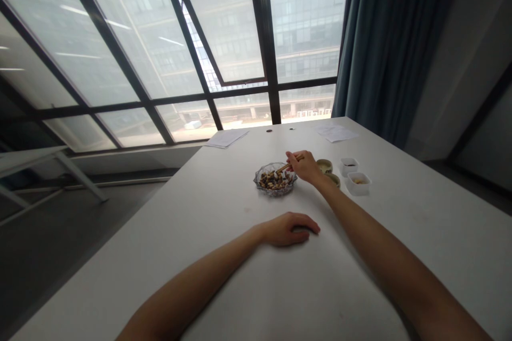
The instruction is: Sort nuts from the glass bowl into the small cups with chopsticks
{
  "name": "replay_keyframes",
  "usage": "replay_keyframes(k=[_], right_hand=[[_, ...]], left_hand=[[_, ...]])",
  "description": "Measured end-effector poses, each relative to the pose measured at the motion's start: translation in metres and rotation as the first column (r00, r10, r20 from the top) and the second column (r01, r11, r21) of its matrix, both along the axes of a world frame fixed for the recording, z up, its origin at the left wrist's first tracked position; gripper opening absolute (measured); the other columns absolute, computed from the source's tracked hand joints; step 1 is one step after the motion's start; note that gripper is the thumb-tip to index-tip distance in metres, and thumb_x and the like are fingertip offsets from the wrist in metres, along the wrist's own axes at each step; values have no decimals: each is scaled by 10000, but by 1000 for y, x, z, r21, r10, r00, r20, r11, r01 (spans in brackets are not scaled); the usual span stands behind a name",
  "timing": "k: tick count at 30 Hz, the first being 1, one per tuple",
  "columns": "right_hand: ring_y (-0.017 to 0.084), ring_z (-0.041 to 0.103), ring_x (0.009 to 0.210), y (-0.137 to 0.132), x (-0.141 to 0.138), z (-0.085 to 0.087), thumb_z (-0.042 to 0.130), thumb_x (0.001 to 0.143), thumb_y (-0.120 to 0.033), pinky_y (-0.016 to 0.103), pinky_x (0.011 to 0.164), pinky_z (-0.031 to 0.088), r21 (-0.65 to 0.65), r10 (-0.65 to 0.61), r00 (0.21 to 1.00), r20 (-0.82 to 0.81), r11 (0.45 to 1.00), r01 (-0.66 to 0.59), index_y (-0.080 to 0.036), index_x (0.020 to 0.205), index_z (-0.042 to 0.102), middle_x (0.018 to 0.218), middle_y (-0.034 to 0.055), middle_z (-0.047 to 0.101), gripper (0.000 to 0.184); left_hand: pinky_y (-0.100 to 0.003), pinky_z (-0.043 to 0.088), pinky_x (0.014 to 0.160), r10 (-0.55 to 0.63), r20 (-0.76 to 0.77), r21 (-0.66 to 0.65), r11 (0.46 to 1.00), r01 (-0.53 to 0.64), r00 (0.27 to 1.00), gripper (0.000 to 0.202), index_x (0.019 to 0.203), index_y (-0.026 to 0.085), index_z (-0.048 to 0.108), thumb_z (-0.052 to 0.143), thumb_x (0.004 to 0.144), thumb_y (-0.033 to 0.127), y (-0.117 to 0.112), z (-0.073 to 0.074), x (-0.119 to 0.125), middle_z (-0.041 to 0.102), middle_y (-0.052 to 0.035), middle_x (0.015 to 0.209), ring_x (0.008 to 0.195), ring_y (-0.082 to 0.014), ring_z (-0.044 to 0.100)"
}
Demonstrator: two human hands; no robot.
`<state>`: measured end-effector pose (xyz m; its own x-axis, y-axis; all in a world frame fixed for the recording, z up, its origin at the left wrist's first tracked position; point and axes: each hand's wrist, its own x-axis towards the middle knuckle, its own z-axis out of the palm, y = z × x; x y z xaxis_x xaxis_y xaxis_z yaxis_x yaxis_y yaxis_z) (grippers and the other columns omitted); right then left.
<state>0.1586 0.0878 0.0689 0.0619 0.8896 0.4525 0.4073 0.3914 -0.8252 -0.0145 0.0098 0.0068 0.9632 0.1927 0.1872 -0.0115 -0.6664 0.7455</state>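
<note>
Two chopsticks (286, 167) clamped in right hand (304, 164); left hand (288, 229) slack on bench (208, 213); loose pinch could drop pieces (272, 180) outside bowl (276, 192).

An office-like room, by its furnishings: a wall of dark-framed windows (108, 37) spans the upper left and centre of the frame, facing a glass-fronted building (308, 21) (one window panel (222, 24) stands tilted open). A long blue curtain (380, 53) hangs at upper right, loose paper sheets (226, 139) lie on a plain white table (172, 234) at centre, and a second, pale-legged table (28, 156) stands at far left.
</note>
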Motion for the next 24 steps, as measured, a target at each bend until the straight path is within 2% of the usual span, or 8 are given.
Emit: replay_keyframes(k=[5, 8, 11, 14, 17, 24], right_hand=[[238, 748, 576, -30, 19, 54, 610, 947, -561, 278, 538, 608, 23, -43, 991, -125, 999, 46, -133, 709, 692, 613, 124, 722, 496], [237, 746, 565, -56, 40, 87, 633, 943, -546, 300, 546, 631, -19, -111, 987, -113, 994, 109, -137, 697, 674, 624, 129, 723, 480], [238, 740, 547, -79, 67, 105, 635, 951, -517, 315, 540, 639, -44, -209, 975, -72, 978, 206, -159, 689, 658, 603, 119, 714, 444], [253, 731, 518, -90, 92, 110, 636, 953, -492, 334, 515, 637, -91, -285, 958, -30, 955, 281, -190, 676, 637, 568, 111, 696, 411], [268, 717, 482, -91, 107, 107, 656, 939, -473, 342, 466, 620, -144, -317, 948, -10, 939, 312, -214, 667, 617, 533, 103, 676, 378], [282, 726, 503, -78, 114, 99, 655, 934, -484, 367, 473, 621, -267, -301, 954, 9, 918, 293, -213, 682, 616, 542, 107, 678, 372]], left_hand=[[-365, 467, 1103, 0, -9, 6, 1000, 0, 1000, 324, 1268, 207, 674, 577, 969, 286, 1, -1, 0, 692, -126, 1290, 1206, -230, 646], [-362, 465, 1101, -5, 1, 11, 1000, 5, 1000, 327, 1270, 196, 673, 567, 973, 283, 1, -2, 1, 691, -133, 1287, 1205, -229, 645], [-358, 464, 1101, -1, 8, 5, 1000, 1, 1000, 325, 1264, 198, 677, 569, 974, 299, 1, -2, 1, 691, -133, 1285, 1213, -229, 643], [-359, 465, 1099, -1, 7, -2, 1000, 1, 1000, 323, 1258, 201, 680, 572, 975, 313, 1, -1, 1, 695, -134, 1277, 1211, -228, 645], [-364, 471, 1090, -5, 13, -7, 1000, 5, 1000, 325, 1257, 197, 681, 571, 976, 319, 1, -1, 0, 696, -141, 1275, 1207, -231, 648], [-361, 472, 1089, 12, 2, -19, 1000, -12, 1000, 333, 1260, 197, 681, 570, 978, 335, 0, 0, -1, 690, -140, 1289, 1216, -229, 645]])
